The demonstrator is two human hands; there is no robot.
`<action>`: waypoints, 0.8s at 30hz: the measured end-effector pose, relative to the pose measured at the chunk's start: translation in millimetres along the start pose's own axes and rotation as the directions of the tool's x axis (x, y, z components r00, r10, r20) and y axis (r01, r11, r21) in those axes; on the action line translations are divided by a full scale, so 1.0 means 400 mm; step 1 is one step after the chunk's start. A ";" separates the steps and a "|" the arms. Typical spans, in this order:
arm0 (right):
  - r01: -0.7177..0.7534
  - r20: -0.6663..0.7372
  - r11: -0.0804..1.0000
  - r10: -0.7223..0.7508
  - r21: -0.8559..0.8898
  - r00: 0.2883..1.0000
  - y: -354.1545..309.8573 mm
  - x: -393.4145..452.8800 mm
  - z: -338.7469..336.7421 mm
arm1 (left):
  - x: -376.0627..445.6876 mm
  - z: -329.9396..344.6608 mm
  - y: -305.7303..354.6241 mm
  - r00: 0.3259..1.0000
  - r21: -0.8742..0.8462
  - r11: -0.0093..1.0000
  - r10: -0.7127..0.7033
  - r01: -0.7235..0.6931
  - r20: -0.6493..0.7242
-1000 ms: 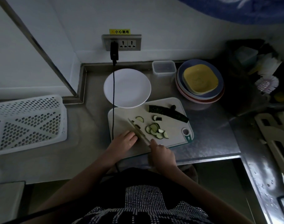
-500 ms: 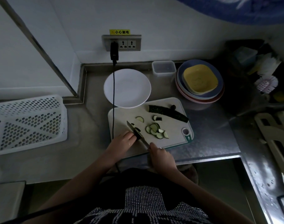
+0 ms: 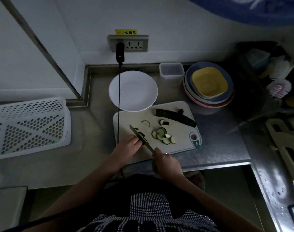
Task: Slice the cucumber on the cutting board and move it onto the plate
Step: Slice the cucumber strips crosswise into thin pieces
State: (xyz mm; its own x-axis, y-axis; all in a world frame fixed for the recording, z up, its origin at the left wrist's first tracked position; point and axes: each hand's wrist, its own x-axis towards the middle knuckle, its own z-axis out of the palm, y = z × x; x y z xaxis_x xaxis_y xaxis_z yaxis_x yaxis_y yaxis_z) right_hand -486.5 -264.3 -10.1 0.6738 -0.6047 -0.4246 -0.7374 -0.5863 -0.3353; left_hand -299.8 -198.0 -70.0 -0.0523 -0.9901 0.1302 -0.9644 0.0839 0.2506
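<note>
A white cutting board (image 3: 179, 148) lies on the steel counter. My left hand (image 3: 128, 145) pins a short dark cucumber piece (image 3: 141, 136) at the board's left side. My right hand (image 3: 166, 160) grips a knife (image 3: 140, 137) whose blade lies across that piece, tip pointing up-left. A heap of cut slices (image 3: 163, 135) sits mid-board, with two stray bits (image 3: 146, 123) farther back. A long dark cucumber half (image 3: 174, 117) lies along the board's far edge. The white plate (image 3: 133, 90) stands just behind the board with nothing on it.
A black cable (image 3: 119, 97) hangs from the wall socket across the plate and board's left edge. A clear tub (image 3: 171, 70) and stacked coloured plates with a yellow dish (image 3: 209, 84) stand at back right. A white perforated basket (image 3: 29, 126) sits left.
The knife blade rose and came back onto the cucumber piece near my left fingers. My left hand crept slightly forward on the piece. The slice heap stays the same.
</note>
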 end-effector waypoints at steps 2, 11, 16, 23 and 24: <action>0.007 0.003 1.000 -0.007 -0.021 1.000 -0.002 0.000 0.000 | 0.000 0.002 -0.004 1.000 -0.006 1.000 0.004 -0.004 0.004; -0.034 0.075 0.997 0.039 -0.068 0.996 -0.013 0.007 0.003 | 0.004 -0.013 0.010 0.998 0.013 1.000 0.006 -0.005 -0.062; -0.040 0.047 0.996 0.043 -0.077 0.998 -0.012 0.009 0.007 | 0.004 -0.026 0.020 0.997 0.054 0.998 0.012 -0.008 -0.077; -0.120 -0.082 0.991 0.124 0.058 0.989 0.006 0.003 0.002 | -0.010 -0.021 0.010 0.998 0.027 1.000 0.017 -0.015 -0.052; -0.108 -0.083 0.991 0.115 0.080 0.990 0.005 0.000 0.003 | -0.010 -0.022 0.012 0.998 0.024 1.000 0.020 -0.018 -0.055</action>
State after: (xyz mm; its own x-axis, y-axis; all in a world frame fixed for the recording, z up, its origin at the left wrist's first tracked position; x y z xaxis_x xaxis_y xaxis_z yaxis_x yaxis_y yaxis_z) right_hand -488.1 -265.0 -11.7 0.5863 -0.7107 -0.3888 -0.8073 -0.4725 -0.3537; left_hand -301.9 -192.8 -60.7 -0.0569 -0.9806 0.1878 -0.9691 0.0994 0.2256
